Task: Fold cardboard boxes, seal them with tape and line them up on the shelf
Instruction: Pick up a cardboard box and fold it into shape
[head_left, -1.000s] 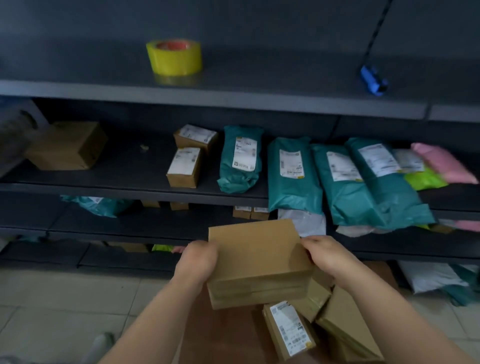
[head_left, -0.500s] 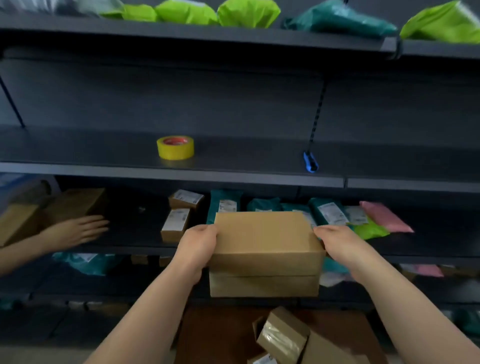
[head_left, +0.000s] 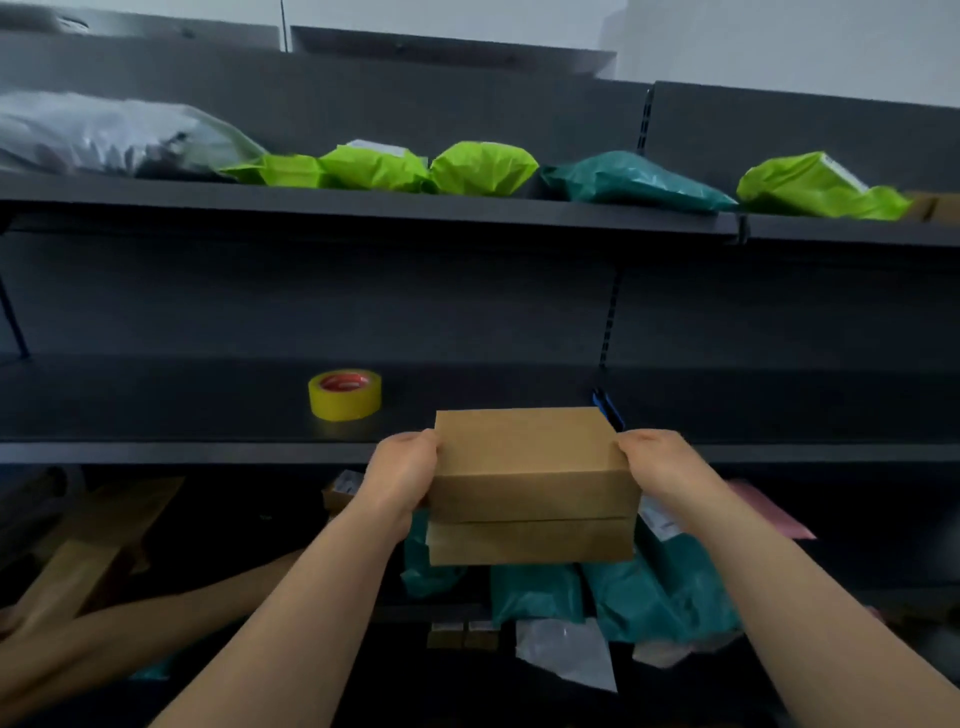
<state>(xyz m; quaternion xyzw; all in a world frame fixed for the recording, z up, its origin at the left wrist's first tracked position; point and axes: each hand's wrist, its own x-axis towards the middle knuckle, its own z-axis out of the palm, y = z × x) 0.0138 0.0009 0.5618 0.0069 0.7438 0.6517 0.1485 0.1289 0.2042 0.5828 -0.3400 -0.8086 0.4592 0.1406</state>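
I hold a closed brown cardboard box (head_left: 530, 467) between both hands, in front of the middle dark shelf (head_left: 208, 415) and level with its front edge. My left hand (head_left: 402, 473) grips the box's left side and my right hand (head_left: 657, 467) grips its right side. A second brown box (head_left: 530, 543) sits directly under the first, carried with it. A yellow tape roll (head_left: 345, 394) with a red core lies flat on the same shelf, to the left of the box. A blue object (head_left: 605, 408), partly hidden behind the box, lies on the shelf.
Green and teal mailer bags (head_left: 483, 169) fill the upper shelf (head_left: 363, 205). Teal bags (head_left: 649, 582) and small boxes crowd the lower shelf. Another person's arm (head_left: 130, 629) reaches in at lower left beside a brown box (head_left: 78, 571).
My view has tilted upward and both hands have lifted the boxes from near the floor up to the middle shelf's edge. The other person's arm has entered at lower left.
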